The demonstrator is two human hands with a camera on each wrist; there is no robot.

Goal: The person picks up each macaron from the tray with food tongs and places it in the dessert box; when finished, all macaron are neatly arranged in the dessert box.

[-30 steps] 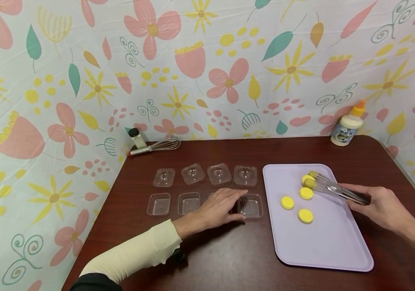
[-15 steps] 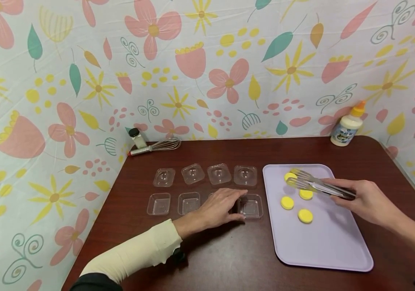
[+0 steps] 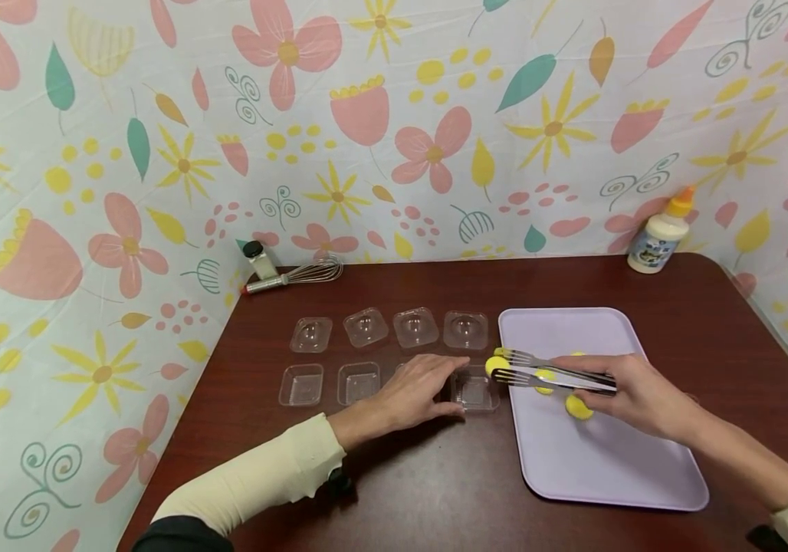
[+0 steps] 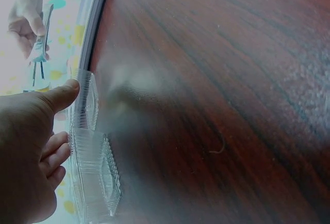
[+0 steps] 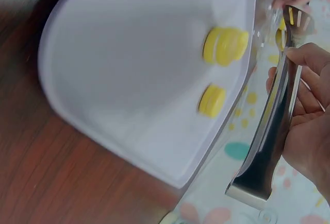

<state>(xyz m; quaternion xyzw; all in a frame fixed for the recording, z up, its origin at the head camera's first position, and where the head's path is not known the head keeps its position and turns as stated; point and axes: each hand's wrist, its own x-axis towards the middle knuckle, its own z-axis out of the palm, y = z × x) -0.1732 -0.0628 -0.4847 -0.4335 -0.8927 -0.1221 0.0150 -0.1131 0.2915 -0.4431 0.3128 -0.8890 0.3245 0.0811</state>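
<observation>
My right hand (image 3: 642, 395) holds metal tongs (image 3: 576, 372) with slotted, fork-like tips. Between the tips is a yellow macaron-like disc (image 3: 497, 366), above the tray's left rim and beside the rightmost clear plastic box (image 3: 480, 392). My left hand (image 3: 418, 392) holds that box at its left side, thumb at the near edge and index finger at the far edge. Its thumb lies against the clear plastic box (image 4: 85, 100) in the left wrist view. Other yellow discs (image 3: 579, 407) lie on the lilac tray (image 3: 615, 468), partly covered by the tongs and right hand.
More open boxes (image 3: 301, 385) stand in the near row; my left hand covers one. Several domed clear lids (image 3: 466, 330) lie behind them. A whisk (image 3: 314, 272) and a black-capped jar (image 3: 261, 261) sit at the back left, a glue bottle (image 3: 658, 241) at the back right.
My right hand and the tongs have moved left, carrying one yellow disc from the back of the tray to its left rim. The left hand has stayed in place.
</observation>
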